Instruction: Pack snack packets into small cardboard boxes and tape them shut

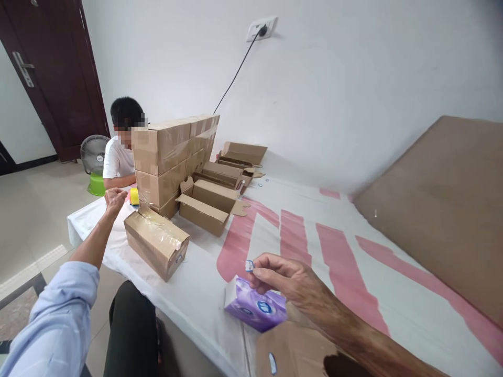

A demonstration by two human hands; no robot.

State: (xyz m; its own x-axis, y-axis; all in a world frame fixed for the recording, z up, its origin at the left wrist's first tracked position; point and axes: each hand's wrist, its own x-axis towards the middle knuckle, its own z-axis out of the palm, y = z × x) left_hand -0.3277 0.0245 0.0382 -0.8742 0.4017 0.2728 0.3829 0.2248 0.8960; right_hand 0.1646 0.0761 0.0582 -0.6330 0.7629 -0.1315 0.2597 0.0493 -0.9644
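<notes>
Small blue-white scrap [250, 266], lower centre: pinched by right hand [288, 275]; slack fingers could drop it. Left hand [115, 199], mid-left: fingers curled, hold uncertain; knock could shift tape roll [134, 196].

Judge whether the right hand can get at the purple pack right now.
Probably yes: the right hand appears close to the purple pack, with nothing seen blocking it, though its fingertips already pinch a small piece.

The single view looks from the person's own head, forward and down across the table [204, 267]; it faces the wall [334, 78], with the door [51, 68] leaning at far left; the right hand [283, 277] is near the lens, the left hand [116, 199] appears farther.
</notes>
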